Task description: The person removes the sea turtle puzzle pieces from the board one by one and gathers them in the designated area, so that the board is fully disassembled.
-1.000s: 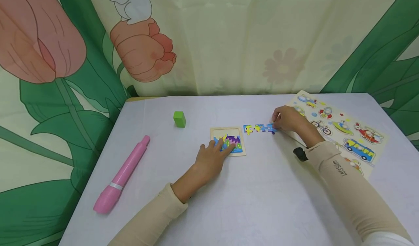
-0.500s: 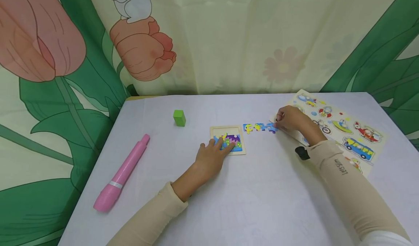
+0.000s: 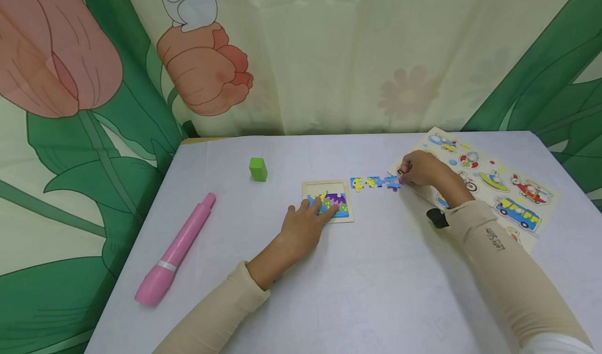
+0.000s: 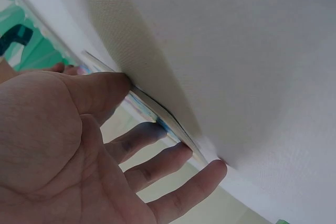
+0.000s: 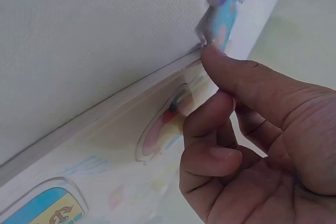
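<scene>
In the head view, a small wooden frame puzzle (image 3: 327, 184) lies mid-table, its lower part filled with colourful pieces and its upper part bare. My left hand (image 3: 301, 229) rests on it with fingers spread; the left wrist view has the thumb and fingertips (image 4: 181, 149) against the board's edge. Right of the frame, several loose jigsaw pieces (image 3: 373, 182) sit in a row. At the row's right end, my right hand (image 3: 422, 170) pinches a blue jigsaw piece (image 3: 391, 181). That blue piece (image 5: 224, 22) looks tilted at the thumb tip in the right wrist view, partly blurred.
Under and beside the right forearm lies a large vehicle-picture board (image 3: 498, 186). A green block (image 3: 257, 170) stands at the back left. Toward the left edge is a long pink stick-like object (image 3: 176, 249). A printed curtain (image 3: 329, 56) hangs behind the table.
My right hand has shifted slightly right, and the end blue jigsaw piece has moved a little with it. The left hand stays on the frame puzzle.
</scene>
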Motion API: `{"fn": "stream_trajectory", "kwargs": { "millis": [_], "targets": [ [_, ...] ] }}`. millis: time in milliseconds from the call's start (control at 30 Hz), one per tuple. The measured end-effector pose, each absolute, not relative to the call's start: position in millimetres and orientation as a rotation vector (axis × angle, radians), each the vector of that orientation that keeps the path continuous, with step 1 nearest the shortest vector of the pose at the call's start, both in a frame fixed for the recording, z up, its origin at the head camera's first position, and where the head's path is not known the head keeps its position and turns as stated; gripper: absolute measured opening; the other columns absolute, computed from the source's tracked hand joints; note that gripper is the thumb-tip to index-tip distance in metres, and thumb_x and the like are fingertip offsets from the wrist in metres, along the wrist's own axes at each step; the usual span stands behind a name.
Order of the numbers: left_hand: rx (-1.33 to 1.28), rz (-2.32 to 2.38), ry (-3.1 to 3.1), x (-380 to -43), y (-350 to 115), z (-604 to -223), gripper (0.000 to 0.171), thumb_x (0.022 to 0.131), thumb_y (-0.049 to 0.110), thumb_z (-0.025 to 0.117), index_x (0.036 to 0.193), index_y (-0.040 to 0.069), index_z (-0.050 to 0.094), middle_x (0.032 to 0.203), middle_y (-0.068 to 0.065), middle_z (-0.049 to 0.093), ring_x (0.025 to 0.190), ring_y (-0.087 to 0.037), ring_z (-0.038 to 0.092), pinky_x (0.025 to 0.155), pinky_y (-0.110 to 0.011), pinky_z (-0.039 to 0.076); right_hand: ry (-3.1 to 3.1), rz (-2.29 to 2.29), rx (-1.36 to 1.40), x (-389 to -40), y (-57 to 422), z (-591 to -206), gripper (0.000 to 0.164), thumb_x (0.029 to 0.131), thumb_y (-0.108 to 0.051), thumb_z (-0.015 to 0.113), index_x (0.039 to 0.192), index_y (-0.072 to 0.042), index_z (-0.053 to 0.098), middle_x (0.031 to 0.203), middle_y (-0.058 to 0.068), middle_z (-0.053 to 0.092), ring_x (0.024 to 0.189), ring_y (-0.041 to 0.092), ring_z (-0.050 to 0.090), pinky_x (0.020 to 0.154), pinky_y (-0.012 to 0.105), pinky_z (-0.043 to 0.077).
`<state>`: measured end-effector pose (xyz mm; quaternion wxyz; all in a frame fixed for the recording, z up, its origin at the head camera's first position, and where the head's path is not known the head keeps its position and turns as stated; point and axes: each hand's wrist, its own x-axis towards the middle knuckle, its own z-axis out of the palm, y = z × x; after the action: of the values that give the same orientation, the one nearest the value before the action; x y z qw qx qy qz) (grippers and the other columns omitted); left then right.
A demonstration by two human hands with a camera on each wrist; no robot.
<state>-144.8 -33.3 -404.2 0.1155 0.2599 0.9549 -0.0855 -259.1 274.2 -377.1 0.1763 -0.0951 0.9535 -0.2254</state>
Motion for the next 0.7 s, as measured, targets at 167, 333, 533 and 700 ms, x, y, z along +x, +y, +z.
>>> {"fn": "stream_trajectory", "kwargs": {
  "millis": [167,333,533,700],
  "targets": [
    [0.758,-0.255,2.795,-146,-33,-404,0.063,0.106,0.013,0.053,0.162,0.035,0.033,0.162,-0.008,0.038,0.136,-0.030,0.046,0.100,-0.048,0.048,2.715,-0.595,-0.264,-259,273,-376,0.025,0.092,-0.008,0.075,0.080,-0.003,0.053,0.077,0.007,0.049,0.077,0.026,0.049,0.066,0.036,0.038],
    [0.763,-0.254,2.797,-146,-33,-403,0.063,0.106,0.013,0.053,0.161,0.035,0.034,0.161,-0.008,0.038,0.135,-0.030,0.047,0.099,-0.048,0.049,2.723,-0.583,-0.235,-259,274,-376,0.025,0.093,-0.006,0.071,0.079,-0.004,0.051,0.076,0.008,0.047,0.075,0.026,0.048,0.066,0.036,0.037],
    [0.766,-0.273,2.790,-146,-32,-403,0.063,0.106,0.013,0.053,0.162,0.036,0.033,0.161,-0.007,0.038,0.135,-0.029,0.046,0.099,-0.047,0.049,2.718,-0.622,-0.258,-258,271,-376,0.016,0.092,-0.003,0.071,0.086,-0.003,0.056,0.079,0.009,0.051,0.078,0.027,0.050,0.069,0.038,0.038],
    [0.761,-0.266,2.785,-147,-33,-403,0.064,0.106,0.013,0.053,0.162,0.036,0.033,0.161,-0.008,0.038,0.136,-0.029,0.046,0.101,-0.048,0.048,2.641,-0.660,-0.327,-260,261,-376,0.008,0.091,-0.005,0.075,0.094,-0.005,0.068,0.085,0.010,0.057,0.081,0.026,0.053,0.071,0.039,0.041]
  ]
}}
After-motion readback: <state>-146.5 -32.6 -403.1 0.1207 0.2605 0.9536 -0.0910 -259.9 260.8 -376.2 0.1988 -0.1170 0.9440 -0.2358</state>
